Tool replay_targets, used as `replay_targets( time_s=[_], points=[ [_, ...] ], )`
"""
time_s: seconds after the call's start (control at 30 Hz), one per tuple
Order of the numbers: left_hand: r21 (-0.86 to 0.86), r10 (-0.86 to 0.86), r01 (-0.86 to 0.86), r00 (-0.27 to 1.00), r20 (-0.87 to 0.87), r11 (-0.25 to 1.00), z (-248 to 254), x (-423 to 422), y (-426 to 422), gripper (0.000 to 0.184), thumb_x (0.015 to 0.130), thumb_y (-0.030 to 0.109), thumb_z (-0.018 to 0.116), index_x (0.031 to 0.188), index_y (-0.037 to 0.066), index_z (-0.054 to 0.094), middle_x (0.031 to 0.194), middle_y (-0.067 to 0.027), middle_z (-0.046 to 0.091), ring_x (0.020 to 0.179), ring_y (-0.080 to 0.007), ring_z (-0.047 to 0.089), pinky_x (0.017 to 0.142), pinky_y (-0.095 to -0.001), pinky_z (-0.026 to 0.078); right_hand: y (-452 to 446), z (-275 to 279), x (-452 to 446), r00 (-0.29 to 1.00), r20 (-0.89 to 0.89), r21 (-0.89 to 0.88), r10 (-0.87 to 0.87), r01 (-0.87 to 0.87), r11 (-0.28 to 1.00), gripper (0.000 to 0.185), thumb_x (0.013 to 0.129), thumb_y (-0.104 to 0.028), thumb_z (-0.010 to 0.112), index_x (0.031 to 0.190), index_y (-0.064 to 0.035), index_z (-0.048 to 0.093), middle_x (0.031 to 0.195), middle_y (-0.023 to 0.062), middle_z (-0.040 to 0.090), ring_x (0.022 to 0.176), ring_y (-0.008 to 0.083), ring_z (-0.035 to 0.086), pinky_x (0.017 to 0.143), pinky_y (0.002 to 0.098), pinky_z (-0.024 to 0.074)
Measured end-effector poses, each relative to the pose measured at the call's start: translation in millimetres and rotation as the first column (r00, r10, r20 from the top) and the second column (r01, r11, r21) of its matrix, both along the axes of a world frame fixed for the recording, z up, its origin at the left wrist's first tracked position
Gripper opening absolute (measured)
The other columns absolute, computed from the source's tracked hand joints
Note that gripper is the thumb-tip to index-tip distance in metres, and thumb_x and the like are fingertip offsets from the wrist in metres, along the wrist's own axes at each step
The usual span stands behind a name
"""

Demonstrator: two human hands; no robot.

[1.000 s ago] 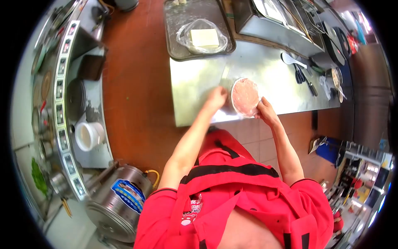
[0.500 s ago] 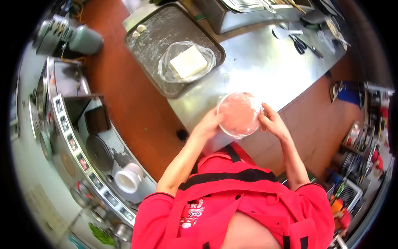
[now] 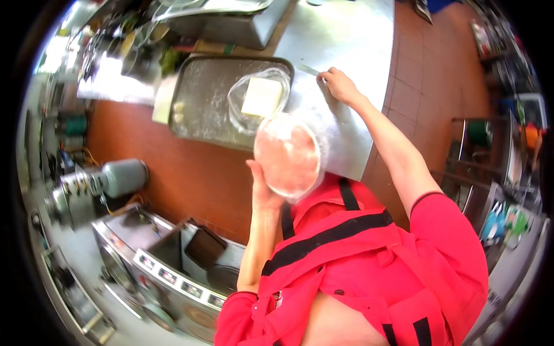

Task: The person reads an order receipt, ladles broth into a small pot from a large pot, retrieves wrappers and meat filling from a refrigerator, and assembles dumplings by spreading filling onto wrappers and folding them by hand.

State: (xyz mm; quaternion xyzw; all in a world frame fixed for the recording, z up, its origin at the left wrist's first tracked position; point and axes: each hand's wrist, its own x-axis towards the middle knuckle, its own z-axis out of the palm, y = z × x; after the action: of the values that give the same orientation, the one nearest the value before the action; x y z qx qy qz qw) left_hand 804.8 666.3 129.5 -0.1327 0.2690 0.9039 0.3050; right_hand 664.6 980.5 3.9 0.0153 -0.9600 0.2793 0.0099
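My left hand (image 3: pixel 264 193) supports a round bowl of pink ground meat (image 3: pixel 287 154), its thumb up along the near left side. Clear plastic wrap (image 3: pixel 321 144) hangs loosely around the bowl's right side. The bowl is tilted toward me and a little blurred. Over the steel table, my right hand (image 3: pixel 340 86) is closed in a pinch on a thin, pale, flat stick (image 3: pixel 309 70) that points left toward the tray. Just beyond the bowl, a pale square stack (image 3: pixel 262 97), which looks like dough wrappers, lies in an open clear plastic bag (image 3: pixel 236 109).
A dark floured tray (image 3: pixel 202 95) holds the bag and small pale lumps (image 3: pixel 178 111) at its left. Behind it stands a steel container (image 3: pixel 231 26). The steel table (image 3: pixel 352 132) ends at the right above red tiled floor. A cooking counter (image 3: pixel 179 282) stands lower left.
My right hand has left the bowl and reached out over the table, now pinching the thin stick. My left hand alone holds the bowl, now tilted and nearer the tray. The view has turned.
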Motion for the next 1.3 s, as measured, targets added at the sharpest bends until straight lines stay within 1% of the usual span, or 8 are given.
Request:
replay_targets(
  time_s=[0.17, 0.27, 0.6, 0.8, 0.87, 1.0, 1.13, 1.3],
  points=[
    [-0.025, -0.07, 0.069, 0.997, -0.032, 0.997, 13, -27, 8, 0.1, 0.074, 0.069, 0.057, 0.147, 0.012, 0.019, 0.149, -0.0106, 0.027, 0.134, -0.0309, 0.031, 0.109, -0.0485, 0.032, -7, 59, 7, 0.999, 0.019, -0.517, -0.038, 0.043, 0.855, 0.029, 0.091, -0.02, 0.053, 0.114, -0.004, 0.062, 0.112, 0.0086, 0.063, 0.1, 0.0177, 0.058, 0.086, 0.0305, 0.0463],
    [-0.059, -0.115, 0.112, 0.992, -0.054, 0.992, 4, -42, 21, 0.099, 0.073, 0.07, 0.057, 0.146, 0.013, 0.023, 0.147, -0.0097, 0.031, 0.131, -0.0307, 0.036, 0.107, -0.0493, 0.034, -22, 81, 78, 0.873, 0.449, -0.887, 0.19, 0.41, 0.21, 0.042, 0.093, -0.038, 0.055, 0.118, -0.0049, 0.06, 0.113, 0.0045, 0.06, 0.096, 0.0147, 0.057, 0.085, 0.0317, 0.047],
    [-0.109, -0.383, 0.384, 0.923, 0.031, 0.917, -14, -67, 103, 0.094, 0.071, 0.068, 0.061, 0.14, 0.009, 0.035, 0.141, -0.0101, 0.04, 0.128, -0.0288, 0.04, 0.107, -0.0461, 0.035, 2, 76, 165, 0.869, 0.492, -0.869, -0.051, 0.487, -0.086, 0.019, 0.088, -0.016, 0.062, 0.103, -0.0027, 0.063, 0.097, 0.0002, 0.063, 0.089, 0.0092, 0.059, 0.081, 0.0241, 0.0474],
    [-0.113, -0.479, 0.485, 0.874, 0.078, 0.867, -16, -67, 169, 0.085, 0.078, 0.067, 0.054, 0.141, 0.014, 0.035, 0.139, -0.0079, 0.044, 0.125, -0.0278, 0.044, 0.104, -0.0457, 0.039, 3, 29, 215, 0.753, 0.657, -0.61, -0.042, 0.498, -0.616, 0.018, 0.089, -0.022, 0.062, 0.095, -0.0049, 0.064, 0.081, 0.0005, 0.062, 0.066, 0.008, 0.055, 0.058, 0.0211, 0.044],
    [-0.144, -0.507, 0.512, 0.859, 0.068, 0.847, -16, -68, 188, 0.084, 0.078, 0.067, 0.054, 0.14, 0.014, 0.036, 0.138, -0.008, 0.045, 0.123, -0.0275, 0.045, 0.103, -0.0453, 0.04, 9, 36, 224, 0.751, 0.645, -0.751, -0.145, 0.586, -0.305, 0.018, 0.089, -0.02, 0.061, 0.099, -0.0048, 0.063, 0.084, 0.0015, 0.062, 0.069, 0.0078, 0.056, 0.06, 0.0209, 0.0446],
    [-0.057, -0.609, 0.611, 0.791, 0.057, 0.789, -22, -81, 209, 0.082, 0.077, 0.067, 0.055, 0.138, 0.013, 0.04, 0.133, -0.0083, 0.05, 0.118, -0.0271, 0.051, 0.099, -0.0445, 0.043, 77, 53, 243, 0.685, 0.545, -0.831, -0.483, 0.364, -0.421, 0.037, 0.091, -0.02, 0.058, 0.126, -0.0099, 0.048, 0.111, 0.0031, 0.059, 0.093, 0.0078, 0.054, 0.079, 0.0246, 0.0452],
    [-0.088, -0.686, 0.703, 0.709, 0.162, 0.705, -22, -84, 231, 0.084, 0.077, 0.067, 0.056, 0.138, 0.012, 0.039, 0.134, -0.0085, 0.049, 0.119, -0.0274, 0.05, 0.1, -0.0453, 0.043, 102, 80, 221, 0.907, 0.339, -0.94, -0.249, 0.336, -0.056, 0.043, 0.092, -0.023, 0.058, 0.13, -0.005, 0.047, 0.125, 0.0063, 0.055, 0.111, 0.0115, 0.051, 0.094, 0.0296, 0.0413],
    [-0.135, -0.708, 0.716, 0.698, 0.109, 0.685, -8, -73, 253, 0.084, 0.078, 0.067, 0.055, 0.14, 0.012, 0.037, 0.135, -0.008, 0.048, 0.12, -0.0273, 0.049, 0.101, -0.0453, 0.042, 114, 70, 209, 0.842, 0.491, -0.871, -0.225, 0.481, -0.102, 0.026, 0.089, -0.026, 0.062, 0.104, -0.0038, 0.064, 0.098, 0.0007, 0.066, 0.089, 0.0083, 0.058, 0.079, 0.0239, 0.0466]
  ],
)
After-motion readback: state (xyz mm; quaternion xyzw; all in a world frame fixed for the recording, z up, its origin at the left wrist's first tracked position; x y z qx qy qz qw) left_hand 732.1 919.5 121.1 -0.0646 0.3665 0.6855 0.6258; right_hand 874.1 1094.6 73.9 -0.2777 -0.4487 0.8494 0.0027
